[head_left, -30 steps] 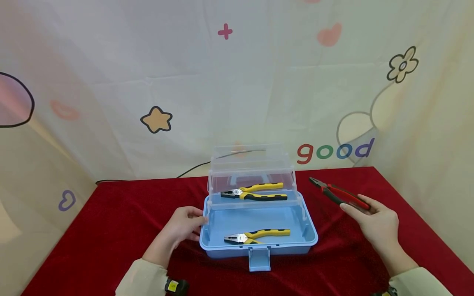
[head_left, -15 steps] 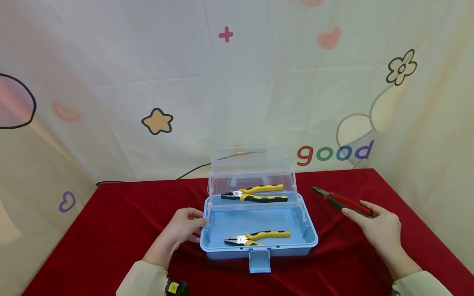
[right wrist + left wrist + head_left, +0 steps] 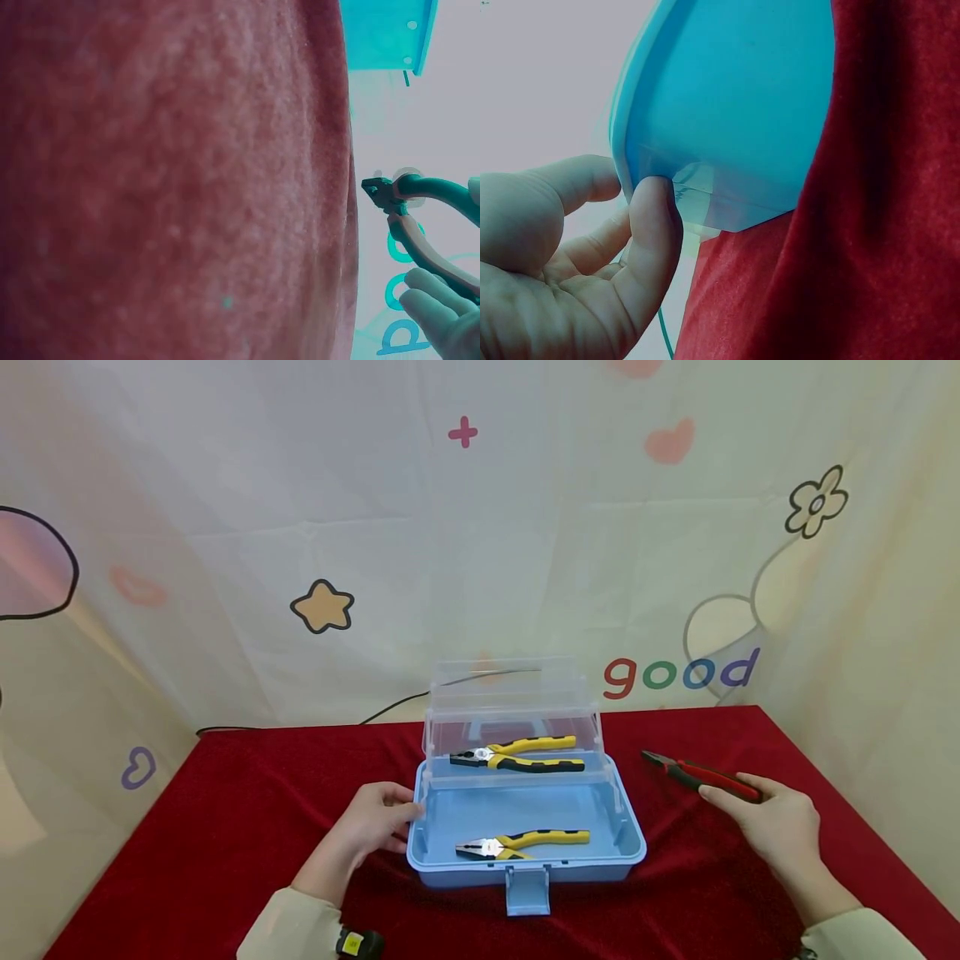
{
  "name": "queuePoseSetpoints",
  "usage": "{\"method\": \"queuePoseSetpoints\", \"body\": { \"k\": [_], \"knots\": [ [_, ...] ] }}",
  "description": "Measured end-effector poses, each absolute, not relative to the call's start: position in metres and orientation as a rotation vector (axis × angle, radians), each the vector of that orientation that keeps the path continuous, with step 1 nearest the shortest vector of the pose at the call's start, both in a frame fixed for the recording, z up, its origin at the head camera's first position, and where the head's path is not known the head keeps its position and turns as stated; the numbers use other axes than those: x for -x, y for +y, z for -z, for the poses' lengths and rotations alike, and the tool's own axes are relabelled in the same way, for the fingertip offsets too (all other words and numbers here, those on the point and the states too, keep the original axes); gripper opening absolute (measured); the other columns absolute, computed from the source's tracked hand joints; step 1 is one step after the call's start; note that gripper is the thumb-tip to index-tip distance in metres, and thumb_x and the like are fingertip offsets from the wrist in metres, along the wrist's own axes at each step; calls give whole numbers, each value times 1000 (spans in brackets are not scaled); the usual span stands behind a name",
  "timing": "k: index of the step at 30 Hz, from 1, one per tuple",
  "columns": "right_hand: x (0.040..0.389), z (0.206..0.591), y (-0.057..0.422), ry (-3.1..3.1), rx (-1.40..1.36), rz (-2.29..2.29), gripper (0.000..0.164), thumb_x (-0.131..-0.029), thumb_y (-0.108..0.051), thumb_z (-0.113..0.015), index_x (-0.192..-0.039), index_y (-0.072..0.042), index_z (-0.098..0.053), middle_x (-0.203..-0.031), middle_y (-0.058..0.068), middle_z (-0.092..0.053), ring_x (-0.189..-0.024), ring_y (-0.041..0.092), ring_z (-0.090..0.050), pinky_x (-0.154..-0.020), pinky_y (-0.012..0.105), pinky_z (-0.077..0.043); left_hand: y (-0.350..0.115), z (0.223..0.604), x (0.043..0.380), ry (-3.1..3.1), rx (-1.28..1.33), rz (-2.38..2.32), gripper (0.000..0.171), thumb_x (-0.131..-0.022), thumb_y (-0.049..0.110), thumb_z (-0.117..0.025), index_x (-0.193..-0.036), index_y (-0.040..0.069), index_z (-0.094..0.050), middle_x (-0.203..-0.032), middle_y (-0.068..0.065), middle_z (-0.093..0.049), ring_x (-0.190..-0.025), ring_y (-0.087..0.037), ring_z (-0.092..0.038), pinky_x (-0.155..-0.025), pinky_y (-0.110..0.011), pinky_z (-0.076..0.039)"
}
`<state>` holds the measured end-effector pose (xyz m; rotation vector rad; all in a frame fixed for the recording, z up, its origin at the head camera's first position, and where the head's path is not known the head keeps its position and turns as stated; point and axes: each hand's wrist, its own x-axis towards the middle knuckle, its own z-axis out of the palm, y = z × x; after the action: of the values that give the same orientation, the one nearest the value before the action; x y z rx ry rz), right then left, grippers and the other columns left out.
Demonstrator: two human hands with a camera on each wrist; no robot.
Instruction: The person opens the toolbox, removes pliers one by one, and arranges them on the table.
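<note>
Here, dark-nosed pliers with slim red-and-black handles are gripped by the right hand, right of the open light-blue toolbox; the left hand pinches its side.

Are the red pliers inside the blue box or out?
Out: the right hand holds the red pliers beside the blue box, not touching it.

Lower centre: toolbox on desk, lid at its rear. Front pliers lie inside, near the front wall; rear pliers, behind them. Left hand: at the toolbox's left side. Lower right: right hand with outer pliers, right of the toolbox.
</note>
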<state>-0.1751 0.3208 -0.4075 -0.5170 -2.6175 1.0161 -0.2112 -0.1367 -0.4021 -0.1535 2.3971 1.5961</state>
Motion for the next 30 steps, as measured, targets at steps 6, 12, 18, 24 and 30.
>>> {"method": "queuePoseSetpoints", "body": {
  "k": [6,12,18,24,30],
  "knots": [
    [176,409,324,-2654,488,-972,79,-76,-52,-71,-128,5,-54,-119,31,-58,-96,38,-53,-59,26,-40,-137,403,212,2395,151,-1601,26,-88,12,-64,-110,-1,-59,-87,-13,-65,-65,-20,-63,-58,-33,-59],
    [176,409,324,-2681,445,-930,80,-77,-54,-70,-126,7,-54,-116,31,-59,-92,36,-55,-57,26,-41,-136,402,212,2391,148,-1602,25,-88,11,-63,-110,-2,-59,-87,-13,-64,-65,-20,-63,-58,-33,-58],
    [178,403,323,-2784,352,-840,86,-77,-58,-68,-123,13,-52,-106,32,-61,-79,31,-57,-52,26,-43,-136,401,212,2391,150,-1604,25,-88,11,-63,-109,-2,-59,-87,-13,-64,-64,-20,-63,-57,-33,-58],
    [179,398,324,-2899,285,-780,84,-77,-58,-67,-117,15,-54,-87,21,-64,-70,24,-54,-51,27,-42,-136,401,211,2391,151,-1600,25,-88,11,-63,-110,-2,-59,-87,-13,-65,-64,-19,-63,-57,-33,-58],
    [178,396,326,-2960,267,-778,81,-76,-57,-69,-112,15,-56,-78,12,-62,-67,21,-50,-50,28,-41,-135,401,212,2390,154,-1598,25,-88,11,-63,-110,-2,-59,-87,-13,-64,-63,-19,-63,-57,-33,-58]
  ]
}}
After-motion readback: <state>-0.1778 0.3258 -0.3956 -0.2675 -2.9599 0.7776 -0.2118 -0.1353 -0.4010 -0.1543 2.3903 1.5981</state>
